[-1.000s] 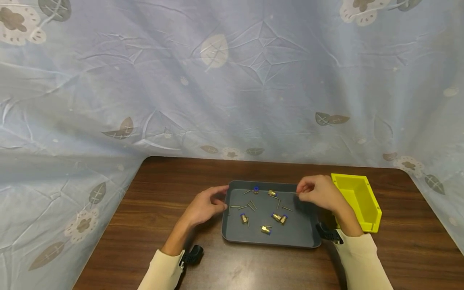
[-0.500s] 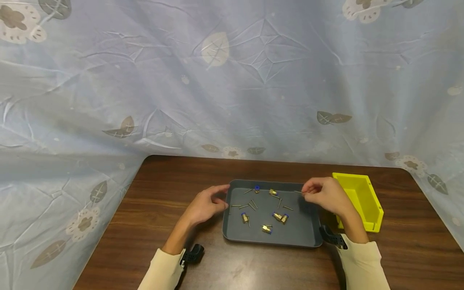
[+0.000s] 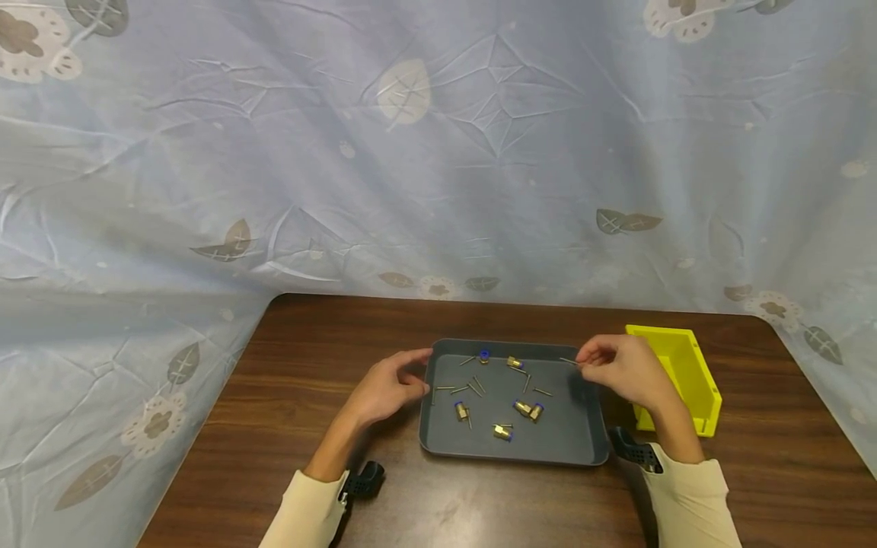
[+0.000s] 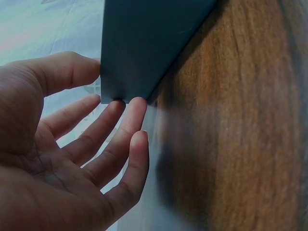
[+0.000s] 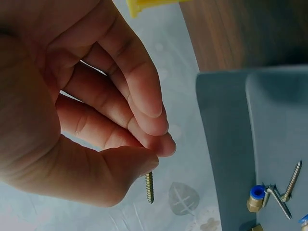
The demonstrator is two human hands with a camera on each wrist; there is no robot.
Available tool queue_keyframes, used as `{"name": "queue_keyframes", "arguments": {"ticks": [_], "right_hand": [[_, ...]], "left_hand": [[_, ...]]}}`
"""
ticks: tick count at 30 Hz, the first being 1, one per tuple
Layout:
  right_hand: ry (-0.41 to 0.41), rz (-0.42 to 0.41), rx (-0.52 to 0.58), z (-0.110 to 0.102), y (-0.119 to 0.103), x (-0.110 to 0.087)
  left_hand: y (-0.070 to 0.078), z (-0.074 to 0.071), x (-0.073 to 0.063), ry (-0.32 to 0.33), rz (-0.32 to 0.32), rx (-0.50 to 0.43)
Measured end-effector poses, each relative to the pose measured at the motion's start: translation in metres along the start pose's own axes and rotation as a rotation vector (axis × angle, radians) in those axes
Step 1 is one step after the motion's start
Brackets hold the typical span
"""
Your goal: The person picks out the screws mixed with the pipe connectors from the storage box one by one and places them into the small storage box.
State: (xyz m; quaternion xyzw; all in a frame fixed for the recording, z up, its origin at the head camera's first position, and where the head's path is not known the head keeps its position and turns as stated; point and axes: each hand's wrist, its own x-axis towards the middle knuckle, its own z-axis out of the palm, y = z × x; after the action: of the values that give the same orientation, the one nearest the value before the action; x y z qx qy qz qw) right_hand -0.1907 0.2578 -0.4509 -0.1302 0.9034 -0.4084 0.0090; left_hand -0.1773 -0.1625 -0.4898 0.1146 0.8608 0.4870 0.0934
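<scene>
My right hand point(image 3: 626, 369) pinches a screw point(image 5: 149, 187) between thumb and fingertips, its threaded end sticking out. It hangs over the right back part of a grey tray point(image 3: 562, 445). With fingers loosely bent, my left hand point(image 3: 392, 388) touches the tray's left edge; in the left wrist view the thumb and fingertips meet the outer wall point(image 4: 139, 53). Inside the tray lie several loose screws point(image 3: 543, 393) and several brass fittings with blue collars, one near the front point(image 3: 502, 432) and another at the back point(image 3: 484, 356).
Right of the tray, partly behind my right forearm, stands a yellow bin point(image 3: 702, 373). A brown wooden table point(image 3: 329, 327) carries everything. Behind it hangs a pale blue patterned cloth point(image 3: 438, 190). Each wrist wears a black strapped mount point(image 3: 366, 481).
My right hand has moved a little to the right with the screw, and more of the screw shows beyond the fingertips. The left hand stays at the tray's edge.
</scene>
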Motion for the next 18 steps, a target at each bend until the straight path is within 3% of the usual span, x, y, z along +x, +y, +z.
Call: {"name": "queue_keyframes", "arguments": {"ticks": [18], "right_hand": [[0.093,0.012,0.005,-0.031,0.015,-0.016]], "left_hand": [[-0.002,0.000,0.001,-0.009,0.008,-0.006]]}}
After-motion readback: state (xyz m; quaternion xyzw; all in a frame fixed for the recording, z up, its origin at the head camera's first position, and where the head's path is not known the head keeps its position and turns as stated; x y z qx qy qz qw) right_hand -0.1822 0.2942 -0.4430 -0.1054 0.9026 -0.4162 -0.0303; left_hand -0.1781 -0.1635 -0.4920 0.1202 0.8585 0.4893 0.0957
